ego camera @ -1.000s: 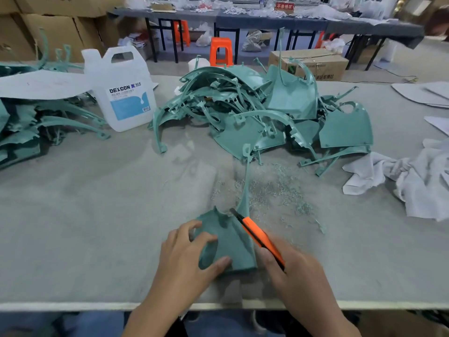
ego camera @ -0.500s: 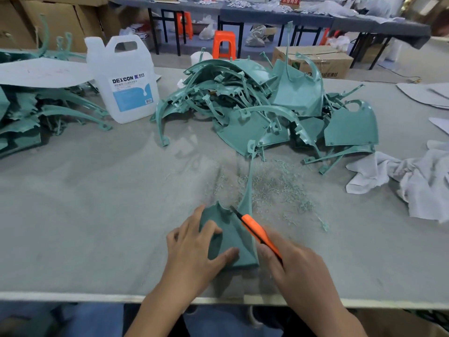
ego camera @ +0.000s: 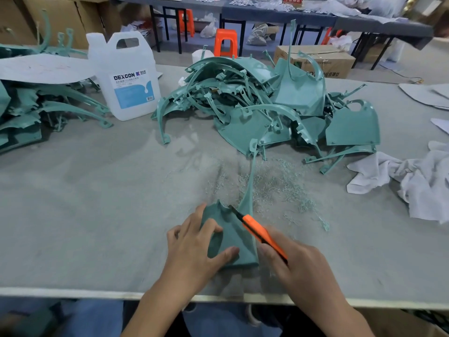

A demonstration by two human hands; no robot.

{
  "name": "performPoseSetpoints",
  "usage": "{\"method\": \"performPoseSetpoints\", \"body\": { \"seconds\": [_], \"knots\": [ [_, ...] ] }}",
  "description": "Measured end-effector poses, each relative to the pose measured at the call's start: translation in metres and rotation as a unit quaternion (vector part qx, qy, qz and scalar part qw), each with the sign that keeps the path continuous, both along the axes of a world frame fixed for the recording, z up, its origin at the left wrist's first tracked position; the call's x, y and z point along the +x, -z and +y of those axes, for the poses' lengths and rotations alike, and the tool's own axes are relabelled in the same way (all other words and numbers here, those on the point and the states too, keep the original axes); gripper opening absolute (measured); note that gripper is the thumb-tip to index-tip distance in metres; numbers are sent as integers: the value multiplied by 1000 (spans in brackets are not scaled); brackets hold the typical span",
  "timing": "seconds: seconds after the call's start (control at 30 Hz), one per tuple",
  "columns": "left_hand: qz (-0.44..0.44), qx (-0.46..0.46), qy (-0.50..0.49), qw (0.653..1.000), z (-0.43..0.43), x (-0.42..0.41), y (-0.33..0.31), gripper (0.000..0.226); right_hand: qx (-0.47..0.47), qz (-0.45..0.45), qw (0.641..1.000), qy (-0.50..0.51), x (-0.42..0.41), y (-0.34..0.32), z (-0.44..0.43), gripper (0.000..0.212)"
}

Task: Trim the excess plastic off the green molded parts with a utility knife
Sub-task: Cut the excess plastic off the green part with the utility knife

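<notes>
Head view: left hand (ego camera: 194, 249) tight around thin-tailed green part (ego camera: 232, 231), right hand (ego camera: 300, 269) around orange knife (ego camera: 261, 232).

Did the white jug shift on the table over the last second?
No. The jug stands in the same spot next to the pile of green parts; only the camera tilted, moving both together in the view.

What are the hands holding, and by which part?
Right hand grips the orange utility knife by the rear of its handle. Left hand holds the green part at its near left edge, thumb on its face.
</notes>
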State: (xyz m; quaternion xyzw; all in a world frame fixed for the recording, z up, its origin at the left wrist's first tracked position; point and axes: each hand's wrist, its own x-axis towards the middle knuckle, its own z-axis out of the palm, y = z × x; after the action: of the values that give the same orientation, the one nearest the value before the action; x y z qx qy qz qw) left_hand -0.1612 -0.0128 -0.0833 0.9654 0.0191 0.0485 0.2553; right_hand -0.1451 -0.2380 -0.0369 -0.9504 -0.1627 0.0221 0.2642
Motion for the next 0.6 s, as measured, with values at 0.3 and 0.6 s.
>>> {"method": "performPoseSetpoints", "body": {
  "seconds": [0.3,0.6],
  "knots": [
    [80,-49,44,995,36,6,-22,76,42,-97,993,59,-7,1,-12,39],
    [34,102,-72,992,-23,14,-17,126,2,-103,995,20,-3,-3,-9,28]
  ]
}}
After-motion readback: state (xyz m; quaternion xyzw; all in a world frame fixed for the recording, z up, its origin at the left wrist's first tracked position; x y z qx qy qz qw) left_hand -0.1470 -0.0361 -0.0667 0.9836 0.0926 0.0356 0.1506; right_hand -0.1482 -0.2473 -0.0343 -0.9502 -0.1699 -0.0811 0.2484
